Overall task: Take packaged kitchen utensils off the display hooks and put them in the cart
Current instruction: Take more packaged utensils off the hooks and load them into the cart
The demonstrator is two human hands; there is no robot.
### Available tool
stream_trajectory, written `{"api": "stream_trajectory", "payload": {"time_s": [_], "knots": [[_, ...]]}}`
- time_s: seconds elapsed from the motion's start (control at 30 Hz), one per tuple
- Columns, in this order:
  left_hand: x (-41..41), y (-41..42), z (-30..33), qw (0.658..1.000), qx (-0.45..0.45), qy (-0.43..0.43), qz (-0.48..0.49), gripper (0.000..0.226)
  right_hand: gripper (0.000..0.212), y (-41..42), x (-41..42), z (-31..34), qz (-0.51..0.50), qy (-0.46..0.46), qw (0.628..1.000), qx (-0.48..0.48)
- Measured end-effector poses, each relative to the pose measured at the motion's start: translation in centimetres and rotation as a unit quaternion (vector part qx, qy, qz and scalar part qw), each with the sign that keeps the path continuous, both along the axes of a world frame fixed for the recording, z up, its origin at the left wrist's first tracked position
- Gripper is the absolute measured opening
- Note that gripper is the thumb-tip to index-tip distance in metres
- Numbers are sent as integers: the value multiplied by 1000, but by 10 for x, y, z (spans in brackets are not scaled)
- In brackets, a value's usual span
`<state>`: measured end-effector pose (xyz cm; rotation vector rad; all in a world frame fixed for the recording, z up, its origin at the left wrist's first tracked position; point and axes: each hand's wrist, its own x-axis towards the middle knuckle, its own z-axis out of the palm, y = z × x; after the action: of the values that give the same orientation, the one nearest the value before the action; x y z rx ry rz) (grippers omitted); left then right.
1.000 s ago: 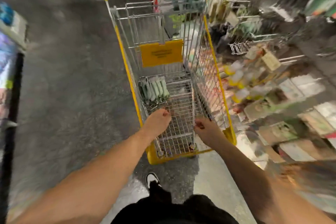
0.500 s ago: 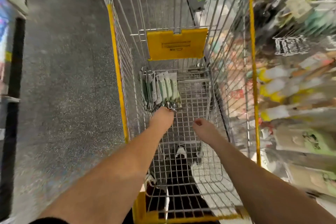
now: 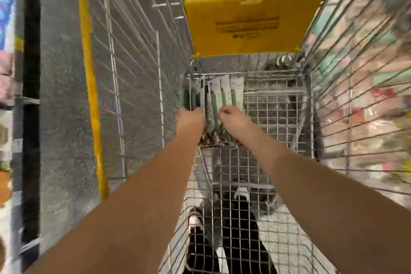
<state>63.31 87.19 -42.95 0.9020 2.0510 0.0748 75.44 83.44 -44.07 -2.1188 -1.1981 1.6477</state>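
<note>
Now both my arms are reaching deep into the wire cart point(image 3: 142, 78), down to the packaged utensils point(image 3: 219, 95) lying in a row on the cart floor, up against its left wall and close to the far end. My left hand point(image 3: 190, 118) is down on the leftmost packs, knuckles toward me; the fingers curl out of sight, so I cannot tell whether that grip has hold of anything. My right hand point(image 3: 233, 117) sits on the packs just beside it, fingers bent and the tips touching the pale green-and-white card; whether that grip is pinching the pack or only resting on it is not clear. The metal ends of the utensils glint just below my wrists. The yellow flap point(image 3: 251, 22) of the child seat hangs above the packs. Through the mesh I see my black trousers and shoes point(image 3: 241, 191) on the floor. Blurred shelves of goods point(image 3: 367, 118) run along my right
</note>
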Motion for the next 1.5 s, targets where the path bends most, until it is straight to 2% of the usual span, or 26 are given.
{"api": "stream_trajectory", "payload": {"time_s": [0.13,0.3,0.47,0.6,0.77,0.87,0.93,1.0,1.07,1.27,1.4,1.5], "knots": [[8,3,-19,997,-8,68,-22,63,51,16,-11,-29,-61,15,998,17],[14,6,-28,996,15,83,-19,60,57,18,-18,-41,-98,9,994,38],[12,10,-32,999,3,29,25,54,58,22,-21,-42,-179,49,983,-3],[10,9,-35,998,-2,-16,67,58,57,21,-19,-51,-179,47,982,-28],[7,-2,-43,996,7,-12,91,68,56,21,-22,-55,-147,39,988,-32],[8,-5,-39,996,1,-24,83,55,57,18,-25,-52,-148,38,988,-29],[8,-5,-38,991,-2,-67,116,48,56,15,-23,-50,-141,54,988,-28],[7,-6,-39,979,-10,-130,160,63,55,11,-21,-48,-132,66,989,-27],[8,-11,-35,974,-14,-157,162,82,47,8,-20,-50,-141,83,986,-17],[-2,-32,-39,966,-21,-190,172,84,44,-7,-13,-44,-170,150,974,-26],[-4,-50,-25,948,-48,-267,168,102,39,-27,-4,-35,-185,198,962,-45],[-1,-63,-11,946,-54,-271,168,103,49,-44,0,-25,-185,203,960,-61]]}}
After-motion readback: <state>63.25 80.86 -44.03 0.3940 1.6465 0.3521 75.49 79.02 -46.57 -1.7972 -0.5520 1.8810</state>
